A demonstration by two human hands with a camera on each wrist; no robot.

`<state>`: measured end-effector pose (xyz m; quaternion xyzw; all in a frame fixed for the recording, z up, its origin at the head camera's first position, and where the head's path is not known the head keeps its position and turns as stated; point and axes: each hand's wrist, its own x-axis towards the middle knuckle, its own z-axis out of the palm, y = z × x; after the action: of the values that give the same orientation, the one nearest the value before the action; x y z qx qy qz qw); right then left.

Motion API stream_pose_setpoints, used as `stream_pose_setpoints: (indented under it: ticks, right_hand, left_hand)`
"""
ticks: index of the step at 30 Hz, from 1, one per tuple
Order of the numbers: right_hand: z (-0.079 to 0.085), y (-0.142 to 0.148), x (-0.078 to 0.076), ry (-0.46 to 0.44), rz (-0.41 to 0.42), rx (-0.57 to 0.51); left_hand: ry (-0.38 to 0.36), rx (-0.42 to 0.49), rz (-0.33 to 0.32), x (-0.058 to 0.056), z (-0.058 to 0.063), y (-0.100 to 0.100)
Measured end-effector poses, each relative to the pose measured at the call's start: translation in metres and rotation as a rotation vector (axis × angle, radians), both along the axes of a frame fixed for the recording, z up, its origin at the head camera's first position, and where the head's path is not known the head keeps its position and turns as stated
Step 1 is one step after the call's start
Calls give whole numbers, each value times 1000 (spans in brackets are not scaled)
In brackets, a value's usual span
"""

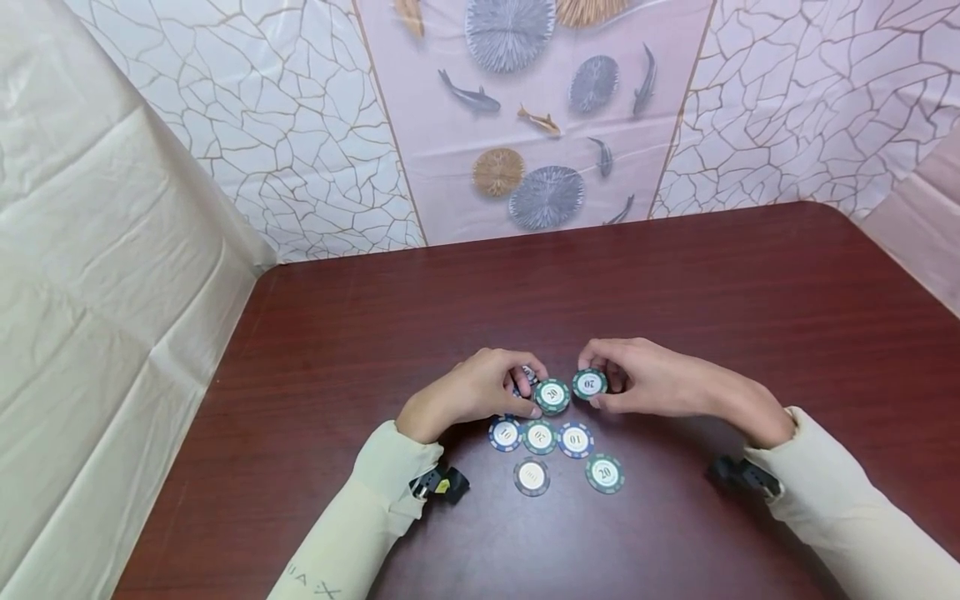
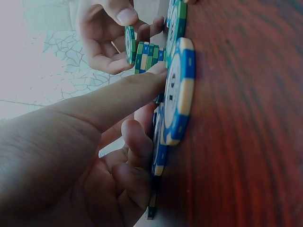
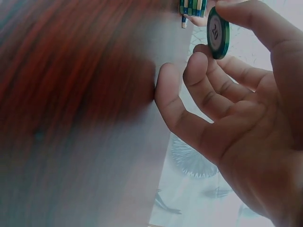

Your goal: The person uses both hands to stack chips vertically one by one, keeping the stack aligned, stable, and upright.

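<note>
A green poker chip (image 1: 589, 383) marked 20 is pinched between the thumb and fingertips of my right hand (image 1: 656, 379). The right wrist view shows this green chip (image 3: 218, 35) standing on edge, raised off the tabletop. Just left of it is a short stack of poker chips (image 1: 552, 397), a green 20 on top. Thumb and index finger of my left hand (image 1: 476, 387) curl about the stack's left side. Green and blue edges of the stack (image 2: 147, 56) show past the thumb in the left wrist view. More chips lie partly hidden under the left fingers.
Nearer me, a blue 10 chip (image 1: 506, 434), a green chip (image 1: 539, 437) and another blue chip (image 1: 575, 439) lie in a row. Below them are a grey chip (image 1: 532, 477) and a green 20 chip (image 1: 604, 473). A patterned curtain (image 1: 315, 125) hangs behind the brown table (image 1: 390, 308).
</note>
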<state>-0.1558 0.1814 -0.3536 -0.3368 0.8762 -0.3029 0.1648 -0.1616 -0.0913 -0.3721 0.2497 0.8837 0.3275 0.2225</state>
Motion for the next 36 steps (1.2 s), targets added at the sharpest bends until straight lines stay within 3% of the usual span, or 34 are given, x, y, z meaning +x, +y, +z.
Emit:
stream_pose_setpoints:
  ticks: [9, 15, 21, 30, 36]
  right_hand:
    - [0, -1, 1, 62, -2, -14]
    - [1, -5, 1, 56, -37, -64]
    - [2, -11, 4, 92, -3, -103]
    - [1, -23, 10, 52, -16, -111]
    - [-4, -23, 8, 84, -28, -78]
  left_hand:
    - [1, 8, -4, -1, -1, -2]
    - [-3, 18, 0, -1, -2, -1]
    - [7, -4, -2, -1, -2, -2]
    - [9, 3, -4, -3, -2, -2]
    - [12, 14, -6, -2, -3, -3]
